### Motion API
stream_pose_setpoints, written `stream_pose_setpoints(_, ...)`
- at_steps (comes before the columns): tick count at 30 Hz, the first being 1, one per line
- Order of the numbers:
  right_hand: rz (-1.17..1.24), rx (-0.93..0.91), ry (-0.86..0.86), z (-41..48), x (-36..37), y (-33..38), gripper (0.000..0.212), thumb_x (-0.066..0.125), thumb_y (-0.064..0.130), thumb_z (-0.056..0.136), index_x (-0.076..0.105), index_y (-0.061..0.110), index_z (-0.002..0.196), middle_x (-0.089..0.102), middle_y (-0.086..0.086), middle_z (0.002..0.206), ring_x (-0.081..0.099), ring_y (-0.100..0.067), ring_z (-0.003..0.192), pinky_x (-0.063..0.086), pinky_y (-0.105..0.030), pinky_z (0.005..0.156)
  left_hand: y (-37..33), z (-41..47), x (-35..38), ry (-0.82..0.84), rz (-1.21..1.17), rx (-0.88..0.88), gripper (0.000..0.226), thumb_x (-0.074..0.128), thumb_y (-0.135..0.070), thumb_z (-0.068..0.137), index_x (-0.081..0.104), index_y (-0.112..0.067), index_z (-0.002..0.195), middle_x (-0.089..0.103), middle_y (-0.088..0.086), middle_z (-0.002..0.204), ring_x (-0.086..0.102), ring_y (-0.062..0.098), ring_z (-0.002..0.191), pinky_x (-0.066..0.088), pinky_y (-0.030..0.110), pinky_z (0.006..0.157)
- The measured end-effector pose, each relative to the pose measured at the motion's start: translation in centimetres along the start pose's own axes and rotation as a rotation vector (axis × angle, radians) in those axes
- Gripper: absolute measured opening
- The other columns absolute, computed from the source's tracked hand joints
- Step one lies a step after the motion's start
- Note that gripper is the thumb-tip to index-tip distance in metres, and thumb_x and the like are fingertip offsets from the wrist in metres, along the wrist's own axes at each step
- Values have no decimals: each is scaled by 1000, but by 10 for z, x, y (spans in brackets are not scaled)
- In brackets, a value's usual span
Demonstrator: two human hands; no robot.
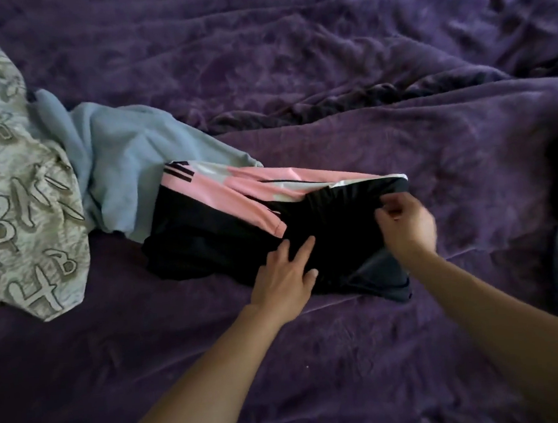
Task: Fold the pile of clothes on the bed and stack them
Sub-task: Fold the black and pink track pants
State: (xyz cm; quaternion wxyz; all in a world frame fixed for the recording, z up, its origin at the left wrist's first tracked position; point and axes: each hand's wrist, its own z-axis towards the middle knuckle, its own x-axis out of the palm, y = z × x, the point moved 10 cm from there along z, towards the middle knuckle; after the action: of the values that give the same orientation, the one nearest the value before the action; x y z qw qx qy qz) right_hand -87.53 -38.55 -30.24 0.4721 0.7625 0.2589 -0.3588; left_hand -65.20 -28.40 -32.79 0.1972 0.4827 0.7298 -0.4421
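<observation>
Left hand (284, 273) — fingers spread flat — pins the shorts (225, 229); right hand (403, 224) pinches the waistband: fold squarely, keeping edges aligned.

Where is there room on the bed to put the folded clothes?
The purple blanket is bare beyond the black and pink garment, and also in front, near the forearms. It is crowded on the left, where the grey printed top and the blue garment lie, and at the right edge.

Single head-worn view, looking forward and down from close above the purple bedspread (326, 72), near edge toward the wearer, wide-angle, forearms entering from below
</observation>
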Motion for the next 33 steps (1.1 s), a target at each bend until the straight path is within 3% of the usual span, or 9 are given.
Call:
stream_pose_setpoints(2,-38,92,-73,8,-26,-38,41,73,34,78,60,20,114,66,-5,107,62,-26,97,45,-33,81,-7,9,21,106,101,-7,56,29,-47,100,7,-37,151,12,14,156,29,36,132,35,52,102)
stream_pose_setpoints(4,126,286,64,9,-8,-75,52,76,38,76,58,15,120,66,-7,110,64,-28,99,51,-39,84,-7,18,32,139,188,-25,53,24,-46,101,8,-35,151,13,14,155,28,37,129,33,53,100)
stream_pose_setpoints(6,355,396,167,3,13,-89,45,78,33,77,64,11,113,69,-6,98,69,-21,82,57,-37,68,-5,26,34,141,220,-32,53,26,-45,101,13,-34,150,21,12,149,30,35,125,35,52,96)
stream_pose_setpoints(9,461,300,147,-5,10,-65,26,78,32,71,69,15,88,70,-1,77,66,-14,63,54,-32,56,-6,28,24,145,108,10,50,37,-41,99,30,-29,147,36,10,138,38,33,119,42,49,91)
stream_pose_setpoints(14,497,62,124,-52,3,56,28,77,35,65,57,20,77,65,13,60,59,-1,53,45,-21,42,34,-15,-63,-219,-384,43,22,55,-16,91,68,-12,108,69,7,95,66,24,86,52,38,78)
stream_pose_setpoints(19,289,-52,254,-92,82,180,35,77,32,73,51,21,95,63,1,94,66,-26,89,56,-45,74,161,-76,-115,-366,-371,-225,17,57,-9,90,71,-10,99,74,8,89,69,25,86,53,37,78)
stream_pose_setpoints(25,267,-39,529,-126,231,242,18,62,15,84,50,20,96,66,-10,84,68,-28,71,59,-47,66,257,-111,-138,-450,-310,-311,14,58,-5,88,71,-9,92,72,9,82,67,24,76,50,33,71)
stream_pose_setpoints(29,300,33,761,-143,265,224,15,60,2,86,57,17,90,64,-7,77,65,-21,73,58,-36,60,258,-91,-151,-487,-347,-240,16,56,-5,89,69,-6,98,70,12,85,66,27,78,52,38,72)
stream_pose_setpoints(33,274,-236,247,-99,166,214,13,58,13,85,65,24,89,69,2,81,66,-14,71,51,-27,64,218,-51,-186,-618,-327,-145,23,58,-17,90,64,-7,109,62,15,102,61,31,92,49,39,78)
